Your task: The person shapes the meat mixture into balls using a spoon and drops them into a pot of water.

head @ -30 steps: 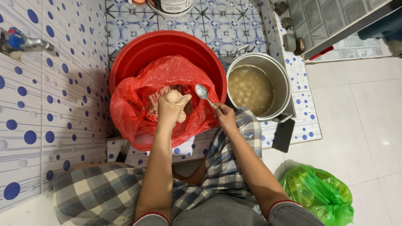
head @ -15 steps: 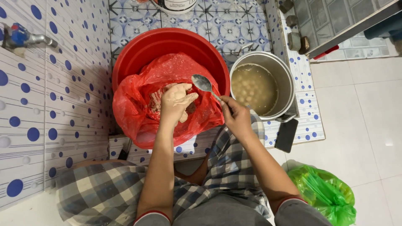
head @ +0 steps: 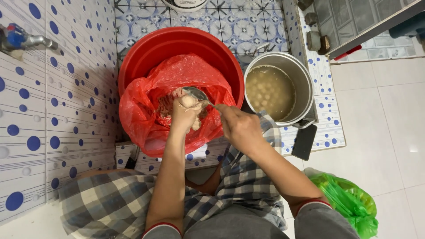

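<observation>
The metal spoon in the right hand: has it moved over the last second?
Yes. The metal spoon has moved left, away from the steel pot, to the left hand above the red plastic bag.

head view, steep downward, close overhead

A metal spoon (head: pixel 195 94) lay tilted over the open red plastic bag (head: pixel 177 102), its bowl touching a pale lump of paste (head: pixel 188 102).

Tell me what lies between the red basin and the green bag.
In the head view, the right hand holding the spoon and its forearm cross between the red basin and green bag, above checked fabric.
</observation>
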